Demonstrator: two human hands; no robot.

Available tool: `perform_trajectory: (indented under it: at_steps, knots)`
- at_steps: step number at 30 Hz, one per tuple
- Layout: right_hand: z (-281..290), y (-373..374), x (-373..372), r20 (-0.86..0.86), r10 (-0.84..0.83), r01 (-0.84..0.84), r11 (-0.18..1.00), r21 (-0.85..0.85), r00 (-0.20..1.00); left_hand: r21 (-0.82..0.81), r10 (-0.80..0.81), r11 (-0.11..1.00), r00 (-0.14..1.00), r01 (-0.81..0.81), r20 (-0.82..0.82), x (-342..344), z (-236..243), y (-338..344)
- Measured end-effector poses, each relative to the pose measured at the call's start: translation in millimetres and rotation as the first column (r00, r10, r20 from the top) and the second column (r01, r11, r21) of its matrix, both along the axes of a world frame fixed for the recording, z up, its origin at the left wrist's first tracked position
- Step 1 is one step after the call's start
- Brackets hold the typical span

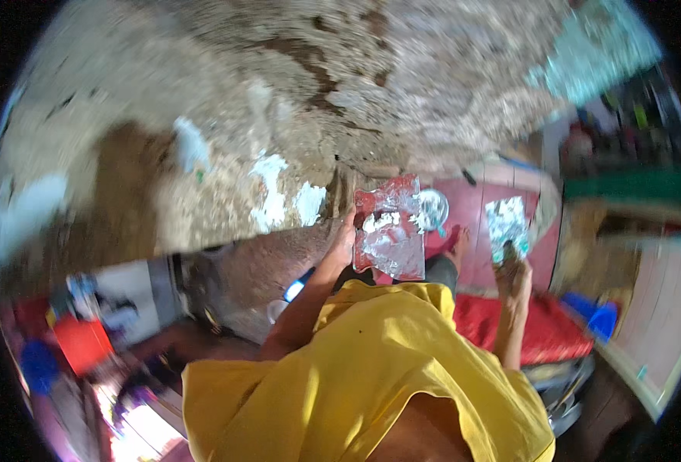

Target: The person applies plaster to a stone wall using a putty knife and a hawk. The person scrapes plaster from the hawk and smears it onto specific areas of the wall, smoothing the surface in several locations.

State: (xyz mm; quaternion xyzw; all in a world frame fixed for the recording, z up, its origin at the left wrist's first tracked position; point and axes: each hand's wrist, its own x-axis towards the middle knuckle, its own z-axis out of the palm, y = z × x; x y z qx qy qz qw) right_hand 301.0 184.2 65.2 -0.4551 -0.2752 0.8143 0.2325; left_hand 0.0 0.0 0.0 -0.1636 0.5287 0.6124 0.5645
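My left hand (344, 240) grips the left edge of a flat red board (406, 258), which is smeared with white paste and has a thicker lump near its middle. In my right hand (514, 277), out to the right, is a broad scraper (507, 219) with its blade up. White and greenish smears coat that blade. The fingers close around its dark handle. Between the two hands, a round tub (433, 209) with white paste in it is partly covered by the board's right edge. Board and scraper are apart from each other.
A rough, worn wall (225, 165) fills the far side, with several white paste patches (310, 203) on it. Reddish floor (467, 200) lies below, beside my bare foot (461, 240). A red cushioned seat (544, 331) and a blue container (604, 319) stand at right, an orange-red container (83, 344) at left.
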Motion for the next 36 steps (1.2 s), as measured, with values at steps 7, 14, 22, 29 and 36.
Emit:
perform_trajectory:
  at_steps: [7,14,22,29,36]
  knots:
    - [48,34,-32,-0.130,0.122,-0.140,0.980,-0.141,0.984,0.355,0.178,0.930,0.962,-0.095,-0.207,31,-59,-19]
    - [47,112,-49,-0.280,0.626,-0.679,0.714,-0.168,0.728,0.233,0.572,0.816,0.795,-0.529,-0.201,121,-48,36]
    - [40,99,-117,-0.042,0.933,-0.858,0.344,0.381,0.356,0.252,0.828,0.558,0.507,-0.791,-0.241,164,-25,-25]
    - [59,58,-165,-0.433,0.828,-0.927,0.373,-0.046,0.355,0.384,0.966,0.257,0.244,-0.887,-0.083,183,-45,-65]
    - [-32,17,-219,-0.601,0.711,-0.895,0.446,-0.017,0.365,0.422,0.960,0.005,-0.114,-0.907,-0.257,150,-67,-69]
